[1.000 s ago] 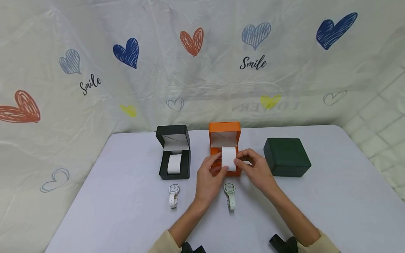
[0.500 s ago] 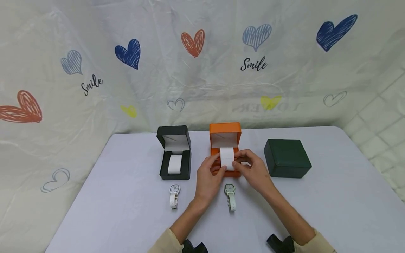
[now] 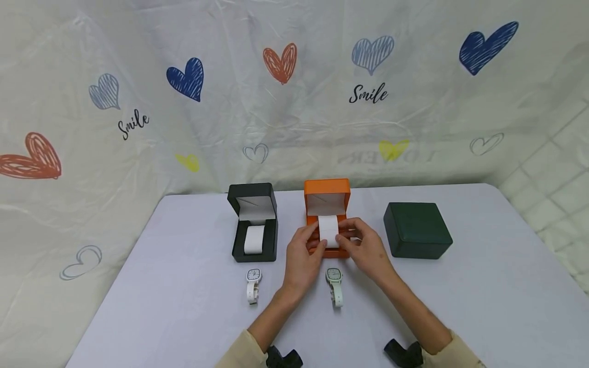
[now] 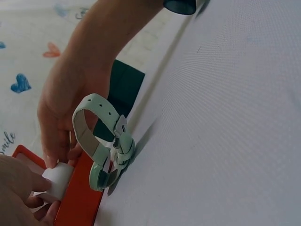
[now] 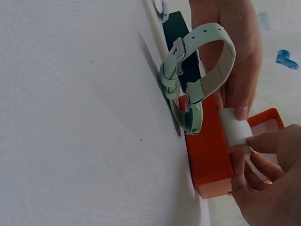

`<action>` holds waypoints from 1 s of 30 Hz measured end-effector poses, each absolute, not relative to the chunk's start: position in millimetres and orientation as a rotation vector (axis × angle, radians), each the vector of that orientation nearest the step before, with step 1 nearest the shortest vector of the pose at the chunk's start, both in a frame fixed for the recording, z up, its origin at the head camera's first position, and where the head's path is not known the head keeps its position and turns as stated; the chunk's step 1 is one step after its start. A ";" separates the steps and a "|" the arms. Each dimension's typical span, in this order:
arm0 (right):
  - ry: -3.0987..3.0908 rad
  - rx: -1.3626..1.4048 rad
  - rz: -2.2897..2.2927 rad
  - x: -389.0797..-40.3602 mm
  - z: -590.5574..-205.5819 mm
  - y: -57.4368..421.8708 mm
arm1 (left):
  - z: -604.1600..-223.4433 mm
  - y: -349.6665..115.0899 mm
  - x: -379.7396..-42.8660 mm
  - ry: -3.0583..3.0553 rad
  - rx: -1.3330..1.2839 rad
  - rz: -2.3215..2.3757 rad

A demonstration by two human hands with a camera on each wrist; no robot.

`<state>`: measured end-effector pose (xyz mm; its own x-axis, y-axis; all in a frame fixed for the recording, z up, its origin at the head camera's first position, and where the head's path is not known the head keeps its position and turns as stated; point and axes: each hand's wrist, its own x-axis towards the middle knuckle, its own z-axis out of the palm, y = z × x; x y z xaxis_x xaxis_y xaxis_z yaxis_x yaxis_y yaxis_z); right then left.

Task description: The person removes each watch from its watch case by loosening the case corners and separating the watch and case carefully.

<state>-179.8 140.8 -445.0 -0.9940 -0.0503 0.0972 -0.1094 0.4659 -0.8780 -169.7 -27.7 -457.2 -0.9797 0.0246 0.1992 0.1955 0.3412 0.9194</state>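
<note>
A white watch cushion (image 3: 328, 230) sits between both hands at the orange watch box (image 3: 327, 194), whose lid stands up. My left hand (image 3: 300, 261) holds the cushion's left side with thumb and fingers. On the other side, my right hand (image 3: 369, 249) pinches it between thumb and fingers. From the right wrist, the cushion (image 5: 234, 128) shows at the box's opening, partly hidden by fingertips. In front of the box lies a pale green watch (image 3: 335, 286); in the left wrist view its buckled strap (image 4: 96, 106) makes a loop.
Left of the orange box, an open black watch box (image 3: 254, 225) holds a white cushion (image 3: 254, 239). A white watch (image 3: 253, 285) lies before it. A closed dark green box (image 3: 417, 230) stands at the right on the white table (image 3: 184, 306).
The white cushion has shifted slightly left, into line with the orange box. My right hand has moved left with it, while the left hand has stayed nearly still.
</note>
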 end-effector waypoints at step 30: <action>-2.715 0.231 1.341 -181.6 -447.8 133.6 | -455.7 -30.7 -175.7 -2.601 -0.230 -1.531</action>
<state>-181.6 133.6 -447.8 -0.9830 -0.0897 0.1602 -0.1817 0.5994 -0.7795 -175.7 -30.7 -455.7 -0.9819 0.0718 0.1752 0.1880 0.4786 0.8577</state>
